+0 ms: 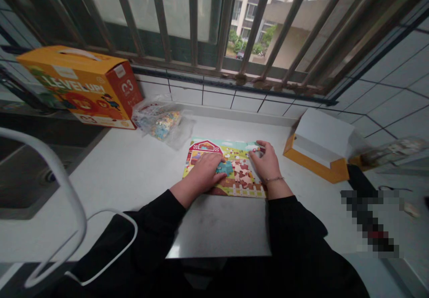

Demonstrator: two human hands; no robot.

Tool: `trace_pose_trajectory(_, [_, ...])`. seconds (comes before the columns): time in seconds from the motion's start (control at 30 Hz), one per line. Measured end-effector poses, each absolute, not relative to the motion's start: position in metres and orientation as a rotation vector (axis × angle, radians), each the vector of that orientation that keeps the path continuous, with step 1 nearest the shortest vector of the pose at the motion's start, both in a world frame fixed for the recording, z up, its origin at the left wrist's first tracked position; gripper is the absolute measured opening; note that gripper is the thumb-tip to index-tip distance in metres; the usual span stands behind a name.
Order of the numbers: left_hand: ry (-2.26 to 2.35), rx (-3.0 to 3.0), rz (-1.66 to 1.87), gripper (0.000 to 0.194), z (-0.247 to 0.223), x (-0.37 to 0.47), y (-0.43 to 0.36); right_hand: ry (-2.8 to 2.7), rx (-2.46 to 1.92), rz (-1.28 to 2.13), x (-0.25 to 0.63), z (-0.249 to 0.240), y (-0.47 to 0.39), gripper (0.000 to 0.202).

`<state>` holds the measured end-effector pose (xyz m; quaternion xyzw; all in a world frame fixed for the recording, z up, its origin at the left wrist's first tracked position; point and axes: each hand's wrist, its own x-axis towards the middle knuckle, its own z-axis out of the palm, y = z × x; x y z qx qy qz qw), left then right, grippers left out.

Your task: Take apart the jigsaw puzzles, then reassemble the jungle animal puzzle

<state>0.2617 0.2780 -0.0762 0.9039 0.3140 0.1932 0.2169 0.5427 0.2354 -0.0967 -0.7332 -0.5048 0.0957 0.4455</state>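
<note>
A farm-picture jigsaw puzzle [239, 154] with a red barn at its left lies on the white counter. My left hand [207, 169] rests on its left half, fingers spread beside a blue-green piece [225, 168]. At the right edge is my right hand [266, 161], its thumb and forefinger apart around the upper right corner; whether a small piece is between them is too small to tell. Brown-and-white cow pieces [242, 173] show between my hands. A white fence runs along the bottom of the picture.
An orange box [83, 88] stands at the back left, beside a clear plastic bag [162, 121] of puzzle pieces. An open white-and-orange box [317, 148] sits at the right. The sink [36, 168] and a white cable [72, 190] are at the left. Window bars rise behind.
</note>
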Motion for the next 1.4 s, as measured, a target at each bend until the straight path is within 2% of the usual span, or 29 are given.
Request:
trace_pose_trajectory(0.17, [0.763, 2.377, 0.703, 0.019, -0.074, 0.262, 0.278, -1.028, -1.531, 0.512, 0.536, -0.098, 0.24, 0.062])
trace_pose_trajectory(0.27, [0.73, 2.332, 0.893, 0.023, -0.07, 0.261, 0.277, -0.941, -1.49, 0.567, 0.533, -0.093, 0.24, 0.055])
trace_pose_trajectory(0.37, [0.762, 2.28, 1.062, 0.027, -0.066, 0.26, 0.278, -0.786, -1.329, 0.708, 0.526, -0.087, 0.237, 0.057])
trace_pose_trajectory(0.5, [0.772, 2.278, 1.085, 0.029, -0.068, 0.261, 0.279, -0.915, -1.293, 0.891, 0.514, -0.084, 0.232, 0.055])
trace_pose_trajectory(0.57, [0.805, 2.291, 1.04, 0.029, -0.073, 0.262, 0.281, -1.156, -1.446, 0.785, 0.51, -0.084, 0.229, 0.048])
trace_pose_trajectory(0.67, [0.888, 2.308, 0.934, 0.027, -0.08, 0.263, 0.281, -1.562, -1.668, 0.431, 0.508, -0.085, 0.229, 0.039])
trace_pose_trajectory(0.77, [0.9, 2.31, 0.865, 0.016, -0.082, 0.263, 0.282, -1.81, -1.733, 0.249, 0.508, -0.085, 0.23, 0.043])
trace_pose_trajectory(0.93, [0.965, 2.213, 0.894, 0.017, -0.081, 0.263, 0.285, -1.849, -1.82, 0.274, 0.509, -0.085, 0.231, 0.052])
trace_pose_trajectory(1.1, [1.161, 2.05, 0.866, 0.026, -0.075, 0.261, 0.286, -1.881, -1.727, 0.251, 0.51, -0.084, 0.231, 0.053])
trace_pose_trajectory(1.4, [1.275, 1.929, 0.819, 0.028, -0.074, 0.262, 0.287, -1.965, -1.715, 0.288, 0.507, -0.078, 0.227, 0.052])
